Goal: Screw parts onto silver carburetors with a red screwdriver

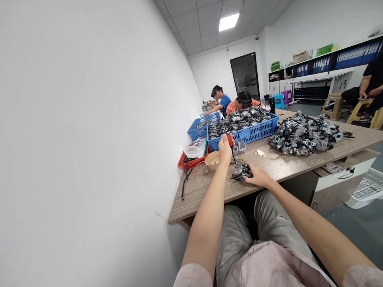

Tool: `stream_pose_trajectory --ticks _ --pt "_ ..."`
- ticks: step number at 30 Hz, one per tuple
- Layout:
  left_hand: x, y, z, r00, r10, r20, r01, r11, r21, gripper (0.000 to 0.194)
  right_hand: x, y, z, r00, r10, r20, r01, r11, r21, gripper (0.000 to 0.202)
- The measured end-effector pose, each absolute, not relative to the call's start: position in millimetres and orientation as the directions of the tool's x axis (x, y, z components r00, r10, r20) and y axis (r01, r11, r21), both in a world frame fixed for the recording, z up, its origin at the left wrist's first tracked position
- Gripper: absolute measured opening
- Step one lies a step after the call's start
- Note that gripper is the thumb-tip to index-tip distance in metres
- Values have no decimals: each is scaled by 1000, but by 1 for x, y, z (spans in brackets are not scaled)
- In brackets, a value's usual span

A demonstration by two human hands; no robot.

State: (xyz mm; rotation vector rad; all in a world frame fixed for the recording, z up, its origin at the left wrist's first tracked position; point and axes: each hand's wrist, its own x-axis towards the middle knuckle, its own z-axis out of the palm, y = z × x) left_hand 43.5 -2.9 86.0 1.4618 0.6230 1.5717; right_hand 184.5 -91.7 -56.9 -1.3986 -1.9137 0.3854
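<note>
My left hand (225,148) is closed around the red handle of a screwdriver (230,141). Its dark shaft points down to the top of a metal carburetor (240,170) on the table. From the right side, my right hand (257,175) grips that carburetor, thumb and fingers against its body. Whether the screwdriver tip sits in a screw is too small to tell. Just behind lie a tan bowl (212,164) with small parts inside and a clear plastic box (239,147). Several brass-coloured discs (260,153) lie farther right on the wood.
A blue crate (257,130) full of carburetors stands behind my hands, and a large carburetor heap (305,135) lies to the right. At left are a red tray (191,161), a black hose (184,185) and the white wall (119,139). Two co-workers sit beyond; another person sits far right.
</note>
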Motion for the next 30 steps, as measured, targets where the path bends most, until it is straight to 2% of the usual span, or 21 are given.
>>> stream_pose_trajectory --ticks 7,12,16,24,30 --pt "43 -4 87 70 846 528 -258 -496 829 34 184 -92 -56 -147 913 381 694 369 -618 49" --pt "44 -3 89 65 851 522 -250 -492 834 46 184 -93 -54 -154 911 382 690 376 -618 50" --pt "44 -2 88 26 853 522 -246 -500 830 49 184 -93 -54 -152 912 380 692 373 -618 49" --pt "44 -3 85 78 844 530 -247 -499 831 50 183 -94 -53 -148 917 369 692 363 -624 49" --pt "40 1 82 74 843 533 -258 -500 827 37 183 -94 -53 -140 919 369 695 357 -624 50"
